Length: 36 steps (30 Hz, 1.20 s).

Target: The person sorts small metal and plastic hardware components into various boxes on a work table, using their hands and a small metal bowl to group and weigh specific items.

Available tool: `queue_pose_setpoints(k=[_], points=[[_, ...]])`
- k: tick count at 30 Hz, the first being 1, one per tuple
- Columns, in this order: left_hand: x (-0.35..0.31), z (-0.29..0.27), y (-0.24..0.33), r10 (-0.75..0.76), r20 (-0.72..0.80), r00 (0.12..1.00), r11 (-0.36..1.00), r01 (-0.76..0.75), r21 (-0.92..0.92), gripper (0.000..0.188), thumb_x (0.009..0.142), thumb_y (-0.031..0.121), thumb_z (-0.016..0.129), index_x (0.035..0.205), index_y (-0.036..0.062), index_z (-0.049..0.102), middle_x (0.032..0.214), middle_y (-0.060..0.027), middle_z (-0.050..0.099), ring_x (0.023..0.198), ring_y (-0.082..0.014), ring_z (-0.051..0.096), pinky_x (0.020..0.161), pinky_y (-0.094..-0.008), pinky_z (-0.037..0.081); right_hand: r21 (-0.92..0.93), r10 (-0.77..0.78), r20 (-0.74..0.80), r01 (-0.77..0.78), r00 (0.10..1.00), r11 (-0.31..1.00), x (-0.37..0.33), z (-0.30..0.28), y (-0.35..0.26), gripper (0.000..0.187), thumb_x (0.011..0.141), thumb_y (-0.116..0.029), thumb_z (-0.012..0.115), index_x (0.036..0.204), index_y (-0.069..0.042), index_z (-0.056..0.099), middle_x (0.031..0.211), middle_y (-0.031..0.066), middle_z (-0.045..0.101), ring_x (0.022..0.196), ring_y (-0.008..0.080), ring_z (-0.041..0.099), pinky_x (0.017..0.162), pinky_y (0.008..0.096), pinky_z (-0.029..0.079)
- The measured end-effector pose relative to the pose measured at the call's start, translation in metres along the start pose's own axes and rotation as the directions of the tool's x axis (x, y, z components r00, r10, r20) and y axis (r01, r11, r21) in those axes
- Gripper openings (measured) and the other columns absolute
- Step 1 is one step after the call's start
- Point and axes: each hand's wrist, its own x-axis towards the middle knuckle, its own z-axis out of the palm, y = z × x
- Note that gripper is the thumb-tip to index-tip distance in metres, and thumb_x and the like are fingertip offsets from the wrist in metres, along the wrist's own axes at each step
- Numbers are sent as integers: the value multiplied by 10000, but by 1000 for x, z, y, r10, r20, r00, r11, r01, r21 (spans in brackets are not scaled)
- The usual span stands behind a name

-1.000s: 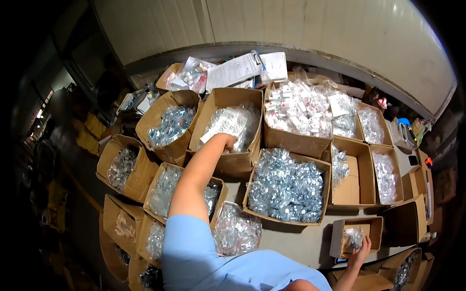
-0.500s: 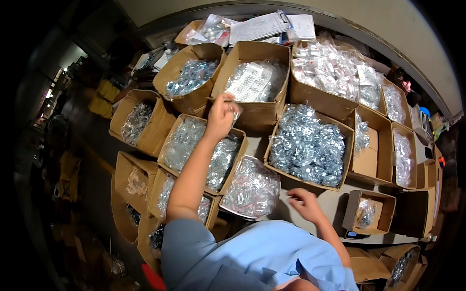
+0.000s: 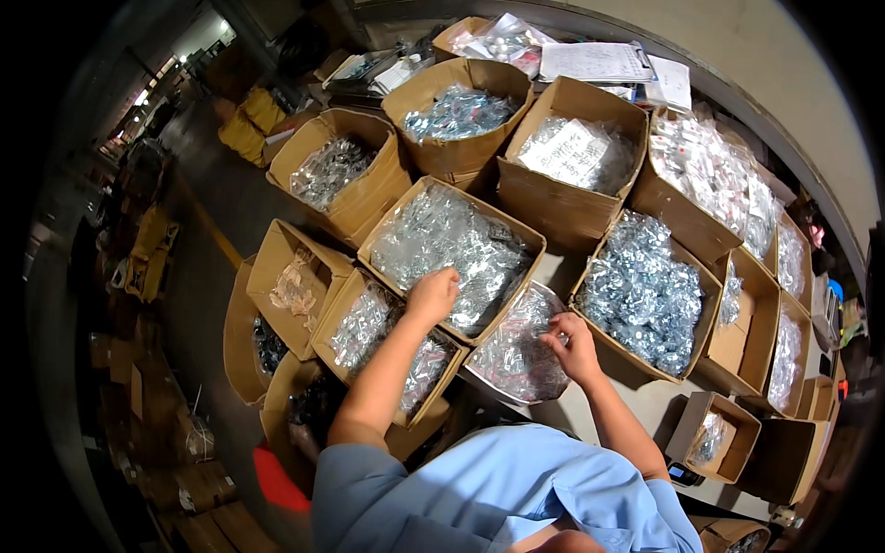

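My left hand [image 3: 434,296] is over the near side of a cardboard box [image 3: 367,247] filled with small clear plastic packets [image 3: 452,241]. Its fingers are curled closed, and whatever they hold is hidden. At the right edge of a large clear plastic bag [image 3: 516,355] of small packets is my right hand [image 3: 573,348]. The fingers there are bent toward the thumb over the bag; I cannot make out what is between them. Below my left forearm, another box [image 3: 323,343] of clear packets stands against the first one.
To the right is a box of bluish metallic packets [image 3: 645,300]. Further off stand a box with a written sheet [image 3: 570,150] inside and a heap of white packets [image 3: 701,166]. A small box [image 3: 682,433] sits at the table's right. Papers and a clipboard [image 3: 595,62] lie at the back.
My left hand has come back from the box with the written sheet, where it held a small clear packet. My right hand has moved up to the bag. The view has turned left.
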Motion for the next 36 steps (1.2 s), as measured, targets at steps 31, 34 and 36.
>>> queue_pose_setpoints(k=[31,34,36], points=[[37,11,-9,104,193,976,920,-168,353,133,753,74,605,870,22,643,1126,-150,531,956,-326,599,791,-427,497,-66,-195,458,253,867,965,36,165,-115,139,820,-145,541,925,-81,606,756,118,614,709,336,624,607,425,498],[43,17,-19,107,275,956,849,-232,476,168,764,62,545,897,31,643,1003,-156,605,906,-343,616,778,-446,500,104,-133,436,97,890,990,37,160,-110,181,802,-218,623,832,-49,565,732,149,598,693,345,604,613,424,470],[45,19,-28,137,249,959,816,-252,520,168,775,90,532,895,56,644,864,-153,638,843,-347,630,737,-446,506,249,-67,383,-34,921,968,39,165,-100,268,834,-254,631,775,-32,492,663,133,563,558,297,559,555,386,449]])
